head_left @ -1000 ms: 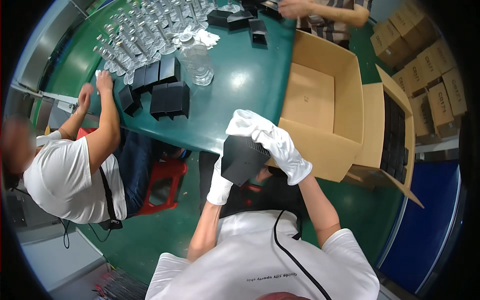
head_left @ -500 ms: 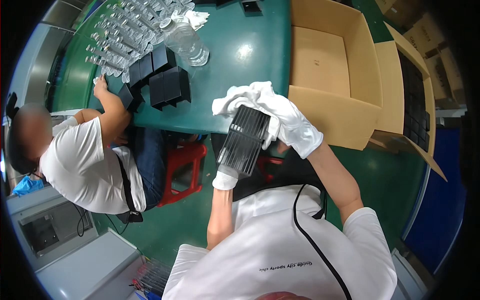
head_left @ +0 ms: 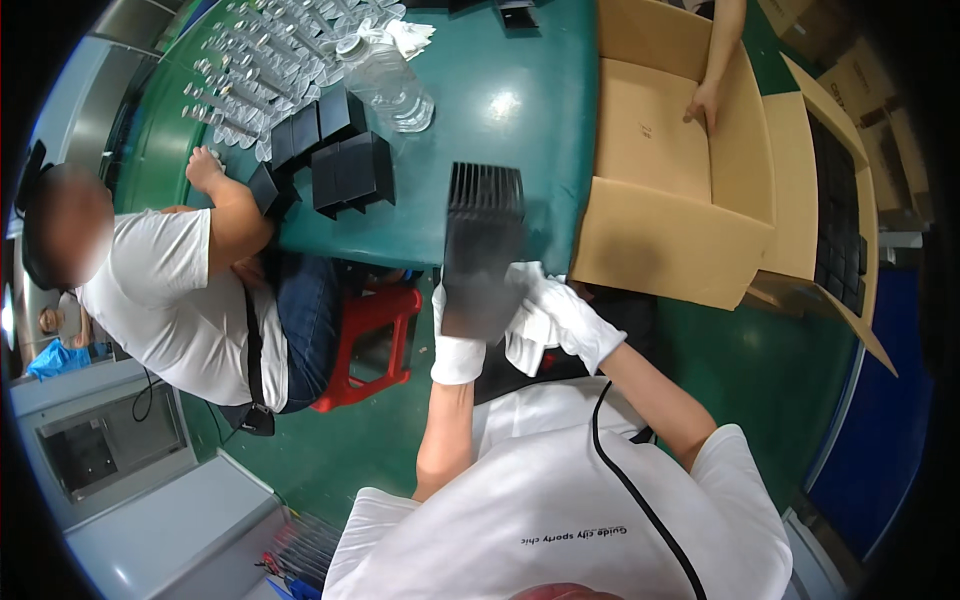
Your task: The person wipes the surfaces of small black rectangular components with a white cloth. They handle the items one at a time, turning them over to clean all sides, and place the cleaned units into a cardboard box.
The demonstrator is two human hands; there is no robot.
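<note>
Both my hands wear white gloves and hold a stack of flat black ribbed sheets point(head_left: 482, 250) upright over the near edge of the green table point(head_left: 520, 110). My left hand point(head_left: 456, 345) grips the stack's lower left corner from below. Against its lower right side my right hand point(head_left: 562, 315) is closed on it. The stack's top edge shows several thin ribs and is blurred by motion.
A large open cardboard box point(head_left: 640, 240) stands to the right, with another person's hand point(head_left: 704, 102) inside. At the left a seated co-worker point(head_left: 190, 300) on a red stool point(head_left: 365, 340) handles black boxes point(head_left: 350, 172). A clear plastic bottle point(head_left: 390, 85) and several small vials point(head_left: 250, 60) lie beyond.
The black stack has turned upright and lifted toward the table edge, with my hands now lower on it. Another person's hand has come into the cardboard box.
</note>
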